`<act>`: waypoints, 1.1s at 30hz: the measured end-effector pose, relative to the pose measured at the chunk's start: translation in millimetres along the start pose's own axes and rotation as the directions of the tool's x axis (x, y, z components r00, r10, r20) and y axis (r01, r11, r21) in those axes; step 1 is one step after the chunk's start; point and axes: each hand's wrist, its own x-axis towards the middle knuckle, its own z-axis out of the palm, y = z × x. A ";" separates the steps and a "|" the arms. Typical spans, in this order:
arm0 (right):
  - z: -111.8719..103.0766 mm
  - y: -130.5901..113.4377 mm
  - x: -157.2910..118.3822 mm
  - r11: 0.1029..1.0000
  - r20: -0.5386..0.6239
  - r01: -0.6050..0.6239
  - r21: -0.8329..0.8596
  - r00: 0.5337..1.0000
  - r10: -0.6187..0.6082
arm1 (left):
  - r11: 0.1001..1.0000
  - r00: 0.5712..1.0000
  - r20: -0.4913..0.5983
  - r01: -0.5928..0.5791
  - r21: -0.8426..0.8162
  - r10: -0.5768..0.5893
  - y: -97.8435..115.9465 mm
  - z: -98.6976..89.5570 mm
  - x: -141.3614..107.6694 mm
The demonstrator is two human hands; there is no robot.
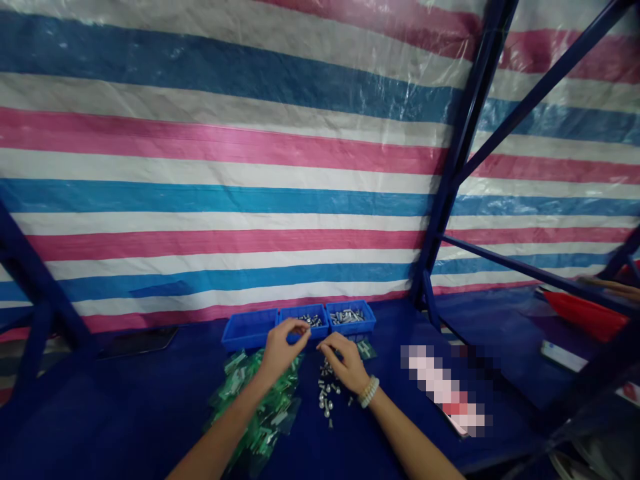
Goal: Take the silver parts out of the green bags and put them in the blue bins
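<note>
My left hand (284,344) is in front of the middle blue bin, thumb and fingertips drawn together in a pinch; whatever they hold is too small to make out. Close beside it, my right hand (346,363), with a beaded bracelet on the wrist, has its fingers curled together over a scatter of loose metal screws (327,393). Any piece in those fingertips is hidden. Small metal parts fill the middle bin (320,331) and the right bin (351,327). Under my left forearm spreads a pile of small clear-green plastic bags (270,407) with pieces inside.
A third blue bin (250,328) stands at the left of the row. Another small bag (367,349) lies by the right bin. A dark flat device (137,341) rests at the far left. A blurred pink-white object (445,390) lies right. Blue metal posts (445,193) frame the table.
</note>
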 end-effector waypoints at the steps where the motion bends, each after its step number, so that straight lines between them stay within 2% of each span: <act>1: -1.5 1.7 0.6 1.000 -0.036 -0.019 -0.002 0.999 0.019 | 0.995 0.999 0.012 -0.041 0.091 0.040 -4.0 -3.3 12.6; 4: -4.5 6.8 2.1 0.999 -0.114 -0.051 -0.018 0.992 0.048 | 0.986 0.994 0.079 -0.084 0.142 0.073 -13.9 -9.6 34.6; 6: -5.5 8.6 2.5 0.998 -0.143 -0.057 -0.026 0.988 0.053 | 0.978 0.974 0.205 -0.134 0.163 0.099 -15.1 -9.4 30.0; 7: -5.7 8.8 2.5 0.998 -0.156 -0.060 -0.027 0.986 0.055 | 0.969 0.948 0.299 -0.170 0.177 0.112 -13.8 -8.1 22.7; 10: -5.7 7.7 2.0 0.997 -0.191 -0.065 -0.034 0.980 0.058 | 0.944 0.812 0.570 -0.273 0.183 0.124 -6.0 -1.4 -6.4; 12: -5.5 6.9 1.6 0.997 -0.199 -0.062 -0.039 0.978 0.053 | 0.942 0.756 0.643 -0.292 0.167 0.120 -0.9 3.2 -21.6; 14: -5.0 6.9 1.4 0.998 -0.198 -0.051 -0.042 0.979 0.042 | 0.944 0.743 0.660 -0.285 0.167 0.108 2.0 6.8 -29.4; 19: -3.5 8.6 1.1 0.997 -0.201 -0.053 -0.055 0.979 0.041 | 0.941 0.746 0.660 -0.279 0.192 0.087 -0.2 15.1 -33.8; 22: -3.0 7.9 0.9 0.997 -0.190 -0.054 -0.062 0.981 0.041 | 0.952 0.778 0.624 -0.241 0.188 0.074 -3.8 17.9 -36.9; 25: -3.0 7.1 0.5 0.996 -0.161 -0.049 -0.068 0.986 0.037 | 0.989 0.859 0.512 -0.098 0.108 0.029 -5.9 14.4 -36.5; 28: -2.2 8.2 0.0 0.998 -0.062 -0.012 -0.068 0.998 0.008 | 0.993 0.939 0.337 0.093 -0.069 -0.065 -6.0 6.7 -31.4; 30: -1.0 9.6 -0.6 0.998 0.016 0.028 -0.048 1.000 -0.027 | 0.962 0.954 0.270 0.190 -0.196 -0.133 -5.8 2.9 -28.2; 33: 1.0 10.5 -1.3 0.998 0.065 0.063 -0.008 0.996 -0.063 | 0.906 0.943 0.279 0.273 -0.323 -0.184 -6.2 2.3 -27.3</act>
